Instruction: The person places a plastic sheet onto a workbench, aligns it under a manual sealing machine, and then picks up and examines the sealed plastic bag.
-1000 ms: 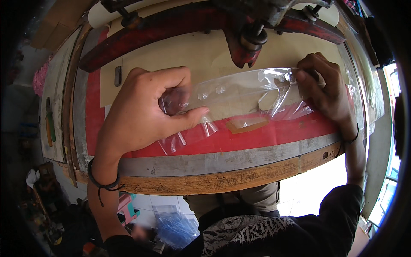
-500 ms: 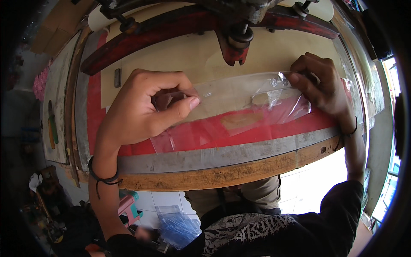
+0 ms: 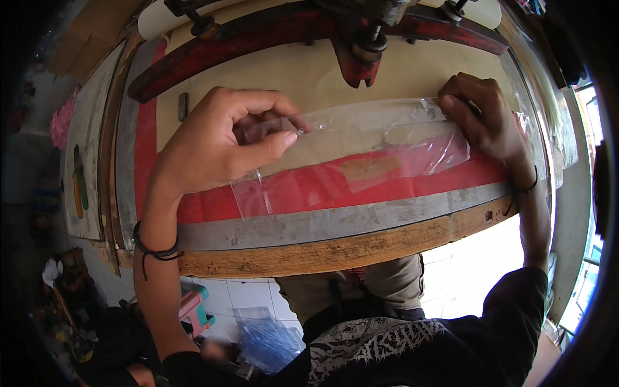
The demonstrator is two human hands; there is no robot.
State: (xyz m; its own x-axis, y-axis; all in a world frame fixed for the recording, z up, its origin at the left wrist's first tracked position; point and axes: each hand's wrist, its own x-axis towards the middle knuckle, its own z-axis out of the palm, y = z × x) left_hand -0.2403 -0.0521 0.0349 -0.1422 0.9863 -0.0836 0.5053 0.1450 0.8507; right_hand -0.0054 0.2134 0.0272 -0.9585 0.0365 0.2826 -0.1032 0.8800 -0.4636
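Observation:
A clear plastic sheet [image 3: 361, 129] stretches between my two hands above the work table. My left hand [image 3: 238, 135] pinches its left end between thumb and fingers. At the other end, my right hand [image 3: 477, 116] is closed on the upper right corner, its fingers curled. The sheet hangs down toward me, creased and shiny near the right. Through it show the red cloth [image 3: 296, 193] and the beige sheet [image 3: 258, 80] covering the table. Whether the plastic is a single layer or a bag I cannot tell.
A worn red metal bar [image 3: 258, 48] with bolts and a notched bracket crosses the table's far side. A small dark metal block [image 3: 183, 106] lies beyond my left hand. The table's near edge is wooden [image 3: 309, 258]. Blue-tinted plastic [image 3: 267, 338] and a pink-green stool [image 3: 196, 309] are below.
My left hand's index finger has lifted and opened slightly from the thumb, while both hands and the plastic sheet have shifted a little in view. The right hand keeps its grip.

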